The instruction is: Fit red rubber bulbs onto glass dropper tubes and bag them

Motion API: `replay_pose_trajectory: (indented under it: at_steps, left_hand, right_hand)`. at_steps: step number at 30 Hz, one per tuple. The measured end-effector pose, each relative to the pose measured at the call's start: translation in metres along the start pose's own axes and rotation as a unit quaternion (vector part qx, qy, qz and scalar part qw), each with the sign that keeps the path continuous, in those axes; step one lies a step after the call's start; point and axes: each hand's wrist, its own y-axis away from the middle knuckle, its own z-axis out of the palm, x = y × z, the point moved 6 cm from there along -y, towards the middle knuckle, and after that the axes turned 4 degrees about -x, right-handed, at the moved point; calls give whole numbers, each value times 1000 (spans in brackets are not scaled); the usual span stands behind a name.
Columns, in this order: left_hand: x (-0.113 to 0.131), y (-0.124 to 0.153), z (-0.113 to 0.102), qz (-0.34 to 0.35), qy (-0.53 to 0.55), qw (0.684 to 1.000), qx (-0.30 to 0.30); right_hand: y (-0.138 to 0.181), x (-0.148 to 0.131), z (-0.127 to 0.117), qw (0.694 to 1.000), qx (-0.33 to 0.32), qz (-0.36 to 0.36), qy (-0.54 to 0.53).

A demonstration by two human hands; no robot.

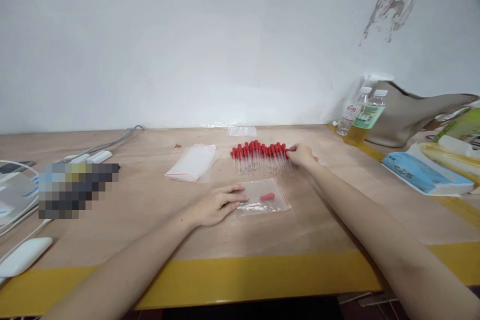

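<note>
A row of several glass droppers with red rubber bulbs (260,156) lies on the wooden table (150,220). My right hand (301,155) reaches to the row's right end, fingers pinched on a dropper there. My left hand (217,204) rests flat on the left edge of a clear zip bag (267,200), fingers stretched out. One red-bulbed dropper (265,196) lies inside that bag.
A stack of empty zip bags (192,162) lies left of the droppers, another bag (242,131) by the wall. Two bottles (360,116), a beige bag (408,112) and a blue packet (423,174) stand at the right. Cables and white devices (23,256) lie at the left.
</note>
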Motion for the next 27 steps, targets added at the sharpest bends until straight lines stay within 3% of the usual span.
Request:
replay_pose_trajectory:
  at_steps: [10,16,23,27]
  left_hand:
    - [2,1,1,-2,-16,1000,-20]
    - [2,1,1,1,-5,1000,-15]
    - [3,1,0,7,-11,1000,-12]
    - [3,1,1,10,-9,1000,-7]
  right_hand:
    - [-6,-4,3,999,-6,23,-40]
    - [1,-1,-11,986,-21,46,-161]
    - [51,-3,-28,929,-89,5,-358]
    - [81,5,-22,872,-51,15,-487]
